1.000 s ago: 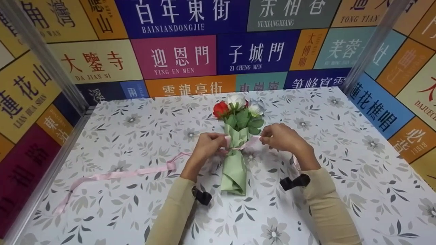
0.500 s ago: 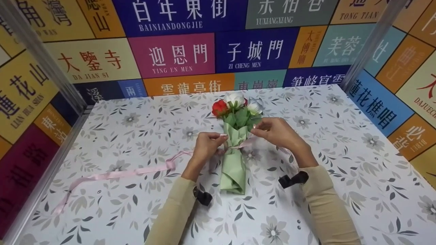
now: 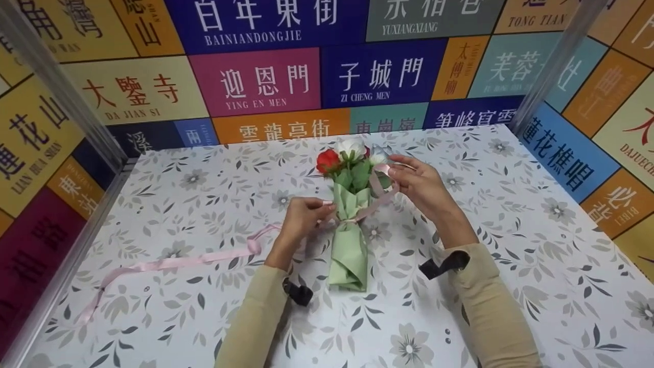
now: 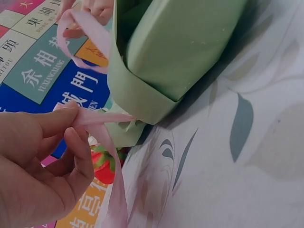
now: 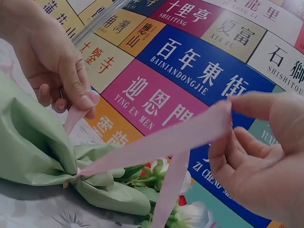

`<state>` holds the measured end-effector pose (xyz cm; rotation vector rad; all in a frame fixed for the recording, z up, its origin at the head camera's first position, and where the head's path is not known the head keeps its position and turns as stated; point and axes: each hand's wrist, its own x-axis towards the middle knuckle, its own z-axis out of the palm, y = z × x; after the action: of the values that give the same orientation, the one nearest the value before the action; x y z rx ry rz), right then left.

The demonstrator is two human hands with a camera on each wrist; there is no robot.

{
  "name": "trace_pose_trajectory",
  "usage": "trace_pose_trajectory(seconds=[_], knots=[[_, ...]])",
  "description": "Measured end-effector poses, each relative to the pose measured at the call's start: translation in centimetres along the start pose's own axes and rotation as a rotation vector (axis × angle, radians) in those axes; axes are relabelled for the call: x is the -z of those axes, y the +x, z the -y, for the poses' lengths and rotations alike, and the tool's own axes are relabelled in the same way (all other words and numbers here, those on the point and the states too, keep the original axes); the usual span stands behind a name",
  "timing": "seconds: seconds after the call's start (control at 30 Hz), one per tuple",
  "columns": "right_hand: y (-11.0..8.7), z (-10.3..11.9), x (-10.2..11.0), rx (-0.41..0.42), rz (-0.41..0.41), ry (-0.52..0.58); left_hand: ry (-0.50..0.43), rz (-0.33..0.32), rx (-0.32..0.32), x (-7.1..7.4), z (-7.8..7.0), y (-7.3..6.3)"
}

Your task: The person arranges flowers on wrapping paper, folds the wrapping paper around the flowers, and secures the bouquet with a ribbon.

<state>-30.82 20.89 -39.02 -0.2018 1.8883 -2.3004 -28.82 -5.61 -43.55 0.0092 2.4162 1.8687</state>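
A bouquet wrapped in green paper (image 3: 348,255) lies on the table, with a red flower (image 3: 328,161), white flowers (image 3: 351,149) and leaves at its far end. Pink ribbon (image 5: 156,142) circles the paper's narrow waist and runs out to both sides. My left hand (image 3: 302,220) pinches one ribbon end between thumb and forefinger, left of the waist. On the other side my right hand (image 3: 420,186) pinches the other length, raised beside the flowers. From its fingers the ribbon hangs down in a loop, plain in the right wrist view. The waist itself is gathered tightly.
A long pink ribbon tail (image 3: 173,261) trails over the table to the left. The floral-patterned tablecloth (image 3: 204,317) reaches back to panels (image 3: 265,82) printed with place names, which also stand at both sides. Clear corner posts (image 3: 549,71) rise at the back.
My right hand moves in toward the flowers, then up and slightly outward, lifting the ribbon into a loop. My left hand keeps its pinch and shifts slightly left.
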Motion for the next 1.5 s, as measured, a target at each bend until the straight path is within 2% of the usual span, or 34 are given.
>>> trace_pose_trajectory(seconds=[0.13, 0.3, 0.37, 0.5, 0.67, 0.83, 1.0, 1.13, 1.23, 1.33, 1.4, 1.5], knots=[[0.0, 0.1, -0.1, -0.081, -0.006, -0.082, -0.056, -0.004, 0.042, 0.3, 0.0, 0.0], [-0.4, 0.0, 0.0, -0.186, 0.049, -0.331, -0.068, -0.007, 0.072, 0.7, -0.1, 0.2], [-0.5, -0.1, 0.0, -0.182, 0.057, -0.413, -0.060, -0.003, 0.088, 0.9, -0.1, 0.3], [-0.4, -0.1, -0.8, -0.115, 0.055, -0.517, -0.087, 0.027, 0.114, 1.2, -0.1, 0.4], [0.2, 0.3, -3.2, -0.009, 0.096, -0.516, -0.123, 0.065, 0.108, 1.2, -0.2, 0.3], [0.7, 1.2, -6.0, 0.084, 0.133, -0.484, -0.059, 0.117, 0.082, 1.1, 0.2, 0.2], [1.8, 2.1, -8.3, 0.152, 0.168, -0.456, -0.020, 0.141, 0.064, 1.2, 0.4, -0.1], [2.7, 2.4, -9.7, 0.192, 0.167, -0.373, 0.010, 0.176, 0.055, 1.3, 0.5, -0.2], [3.3, 2.1, -10.1, 0.189, 0.126, -0.316, 0.024, 0.190, 0.051, 1.4, 0.5, -0.2], [3.9, 1.4, -9.7, 0.157, 0.085, -0.314, 0.028, 0.190, 0.047, 1.5, 0.3, -0.2], [4.3, 0.6, -8.9, 0.116, 0.062, -0.366, 0.029, 0.184, 0.047, 1.6, 0.2, -0.3], [4.4, -0.5, -7.6, 0.054, 0.049, -0.542, 0.029, 0.169, 0.057, 1.6, 0.2, -0.2]])
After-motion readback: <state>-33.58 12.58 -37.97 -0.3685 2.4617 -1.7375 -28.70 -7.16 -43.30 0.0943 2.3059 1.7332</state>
